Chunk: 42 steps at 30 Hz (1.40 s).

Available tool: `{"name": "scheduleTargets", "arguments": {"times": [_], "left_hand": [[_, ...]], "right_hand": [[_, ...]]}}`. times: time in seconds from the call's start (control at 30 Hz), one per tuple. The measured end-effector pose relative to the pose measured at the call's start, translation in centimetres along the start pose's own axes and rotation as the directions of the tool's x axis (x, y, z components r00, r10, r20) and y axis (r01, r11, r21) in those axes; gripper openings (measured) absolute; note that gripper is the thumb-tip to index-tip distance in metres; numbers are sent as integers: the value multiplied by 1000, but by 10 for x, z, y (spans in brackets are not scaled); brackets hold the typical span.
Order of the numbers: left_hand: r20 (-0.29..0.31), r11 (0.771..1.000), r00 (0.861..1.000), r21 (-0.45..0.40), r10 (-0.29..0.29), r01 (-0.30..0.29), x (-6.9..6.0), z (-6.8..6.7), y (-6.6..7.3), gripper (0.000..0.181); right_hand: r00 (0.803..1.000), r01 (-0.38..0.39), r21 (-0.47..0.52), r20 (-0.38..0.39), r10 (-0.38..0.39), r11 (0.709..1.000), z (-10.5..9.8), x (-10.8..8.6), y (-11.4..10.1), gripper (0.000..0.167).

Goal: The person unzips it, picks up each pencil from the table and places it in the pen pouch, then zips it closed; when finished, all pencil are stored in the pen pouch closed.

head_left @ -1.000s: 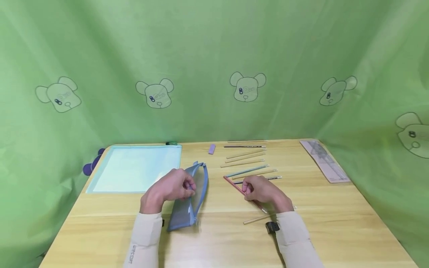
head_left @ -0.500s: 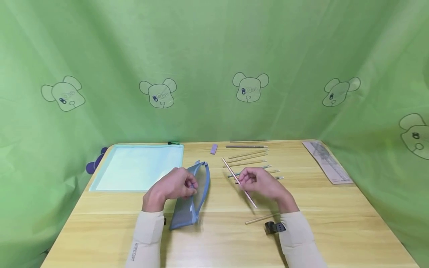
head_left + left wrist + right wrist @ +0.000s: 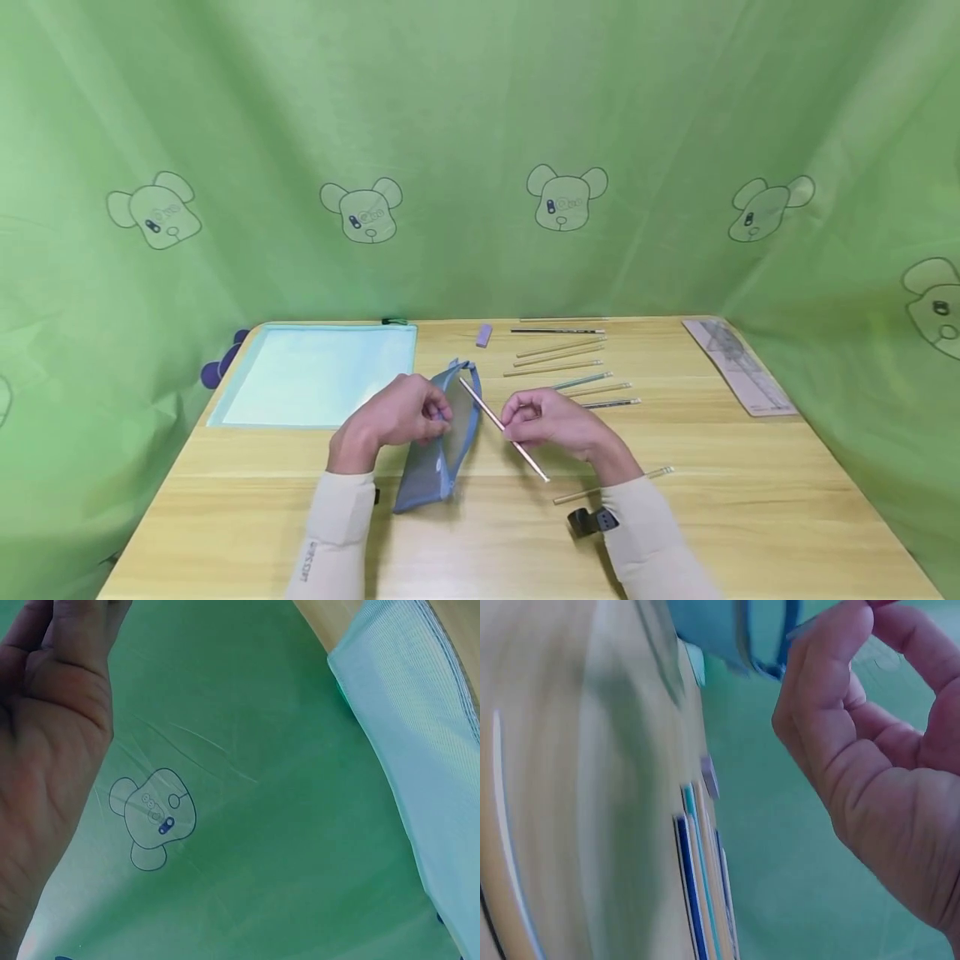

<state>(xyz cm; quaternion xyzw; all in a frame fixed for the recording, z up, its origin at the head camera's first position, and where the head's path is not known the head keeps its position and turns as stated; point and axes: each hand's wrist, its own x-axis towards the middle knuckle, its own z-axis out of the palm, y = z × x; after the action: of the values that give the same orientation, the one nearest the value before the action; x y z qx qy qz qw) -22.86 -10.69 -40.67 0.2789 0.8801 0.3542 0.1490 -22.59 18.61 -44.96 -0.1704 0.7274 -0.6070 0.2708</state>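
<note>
A slim pinkish pencil is slanting through the air above the table, its far end overlapping the mouth of a blue mesh pouch in the head view; whether that tip is inside the pouch or just in front of it, I cannot tell. The right hand is pinching the pencil partway along between thumb and fingers, and its near end is pointing down toward the person's right. The left hand is gripping the pouch by the left edge of its mouth, with curled fingers, and the pouch is gaping toward the right hand. A lone yellow pencil is lying on the table below the right hand, partly hidden by the right forearm. Beyond that hand, more pencils are lying roughly side by side, a teal one and dark ones among them. A purple eraser is resting left of their far end. A mint-edged folder is lying flat beyond the left hand, and a pinkish ruler is lying at the far right. The wooden table is supporting all these, and a green curtain with printed bear heads is hanging around it.
</note>
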Motion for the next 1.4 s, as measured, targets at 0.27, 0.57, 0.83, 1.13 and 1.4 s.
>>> {"name": "scheduleTargets", "arguments": {"times": [0.27, 0.57, 0.83, 1.13, 1.4], "left_hand": [[63, 995, 998, -97, 31, -24, 5, 7, 10, 10], [53, 984, 998, -178, 20, -11, 11, 12, 10, 7], [-14, 973, 999, -228, -47, 43, 14, 14, 7, 7], [-103, 947, 986, -308, -128, 91, 16, 10, 4, 5], [-110, 953, 982, -279, -154, 118, 11, 5, -2, 5]], "right_hand": [[985, -71, 46, -151, 77, 996, 27, 19, -2, 15], [959, -57, 2, -280, 55, 998, 45, 30, -10, 9], [916, -59, -1, -399, 53, 998, 56, 35, -17, 11], [914, -23, -88, -405, -15, 996, 56, 29, -27, 8], [944, 37, -276, -306, -124, 961, 33, 20, -18, 13]]}}
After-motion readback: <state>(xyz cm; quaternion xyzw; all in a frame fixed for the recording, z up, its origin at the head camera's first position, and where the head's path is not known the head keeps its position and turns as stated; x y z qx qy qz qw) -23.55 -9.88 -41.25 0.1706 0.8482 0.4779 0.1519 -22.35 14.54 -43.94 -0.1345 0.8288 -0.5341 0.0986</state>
